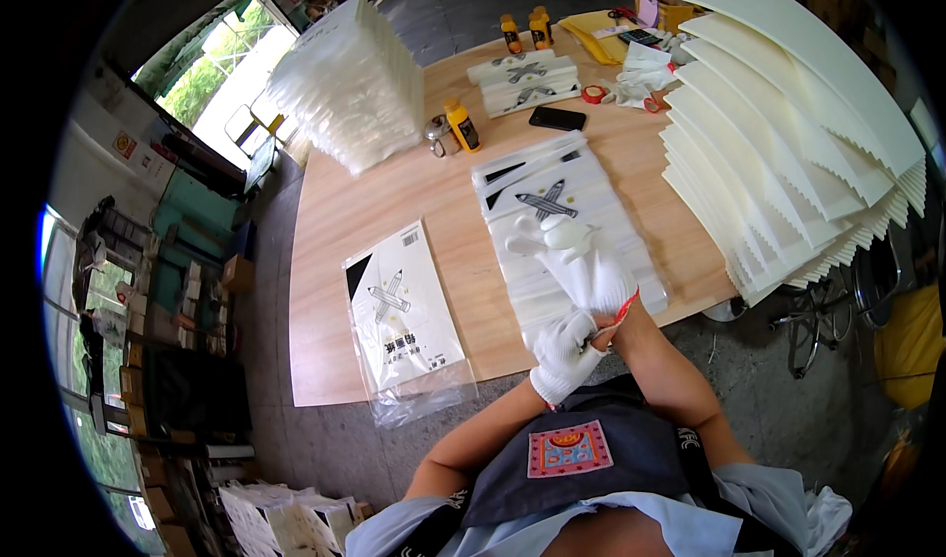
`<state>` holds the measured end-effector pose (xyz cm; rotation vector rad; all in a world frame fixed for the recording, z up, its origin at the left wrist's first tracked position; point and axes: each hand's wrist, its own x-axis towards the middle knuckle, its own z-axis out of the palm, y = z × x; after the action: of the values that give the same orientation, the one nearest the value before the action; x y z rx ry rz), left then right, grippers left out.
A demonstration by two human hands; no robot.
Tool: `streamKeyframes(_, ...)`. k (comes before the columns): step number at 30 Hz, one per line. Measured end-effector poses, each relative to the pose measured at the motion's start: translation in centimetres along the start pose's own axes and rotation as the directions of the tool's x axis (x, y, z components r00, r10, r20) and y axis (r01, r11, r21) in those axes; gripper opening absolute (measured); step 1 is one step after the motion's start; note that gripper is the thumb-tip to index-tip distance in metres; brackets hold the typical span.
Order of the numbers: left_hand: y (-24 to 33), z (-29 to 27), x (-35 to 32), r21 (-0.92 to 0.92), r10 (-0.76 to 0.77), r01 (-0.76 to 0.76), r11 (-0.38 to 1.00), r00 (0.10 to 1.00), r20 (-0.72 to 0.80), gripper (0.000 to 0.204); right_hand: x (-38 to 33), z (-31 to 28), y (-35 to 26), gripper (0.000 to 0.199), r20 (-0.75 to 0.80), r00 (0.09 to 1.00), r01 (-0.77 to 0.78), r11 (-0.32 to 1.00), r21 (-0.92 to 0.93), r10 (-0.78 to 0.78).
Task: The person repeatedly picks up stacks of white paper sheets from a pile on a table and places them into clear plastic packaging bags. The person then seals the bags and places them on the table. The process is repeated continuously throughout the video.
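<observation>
Both hands wear white gloves, and they meet just over the near edge of the wooden bench point(335, 222). The left hand point(565, 350) pinches the cuff of the other glove at the wrist, so it is closed on that cuff. The right hand point(581, 262) is open with its fingers spread out, and it holds nothing. It sits above a pile of clear plastic bags point(562, 232) with a crossed pencil picture on top, and I cannot tell if it touches the pile. To the left of the pile, apart from it, lies one white paper pad in a clear bag point(404, 316), and its bottom end hangs over the bench edge. Far back on the left stands a big stack of clear bags point(345, 84). On the right is a tall fan of cream boards point(788, 133). Between them are a yellow bottle point(461, 126), a black phone point(557, 118) and a small stack of packed pads point(524, 82). Two more yellow bottles point(525, 29) stand at the far end
</observation>
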<state>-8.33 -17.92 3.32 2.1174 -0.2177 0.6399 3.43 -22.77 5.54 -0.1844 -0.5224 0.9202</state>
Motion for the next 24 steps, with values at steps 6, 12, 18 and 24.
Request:
streamKeyframes(6, 0.4, 1.1, 0.0, -0.062, -0.068, 0.071, 0.996, 0.996, 0.048, 0.013, 0.1, -3.0, 2.0, 0.055, -0.061, 0.998, -0.019, 0.997, 0.080, 0.024)
streamKeyframes(12, -0.4, 1.0, -1.2, 0.036, -0.042, 0.037, 0.999, 0.988, 0.145, 0.015, 0.2, -2.6, 2.4, 0.047, -0.557, 0.819, 0.110, 0.991, -0.082, -0.137)
streamKeyframes(18, -0.4, -2.1, 1.0, 0.172, -0.158, 0.119, 0.978, 0.959, 0.237, 0.025, -0.2, -6.3, 1.0, 0.038, -0.253, 0.918, -0.376, -0.474, -0.796, -0.305)
streamKeyframes(24, -1.8, -1.4, 4.4, 0.555, -0.232, 0.028, 0.831, 0.925, 0.300, 0.017, -1.8, -8.8, 3.1, 0.037, -0.043, 0.984, -0.172, -0.889, -0.425, -0.170)
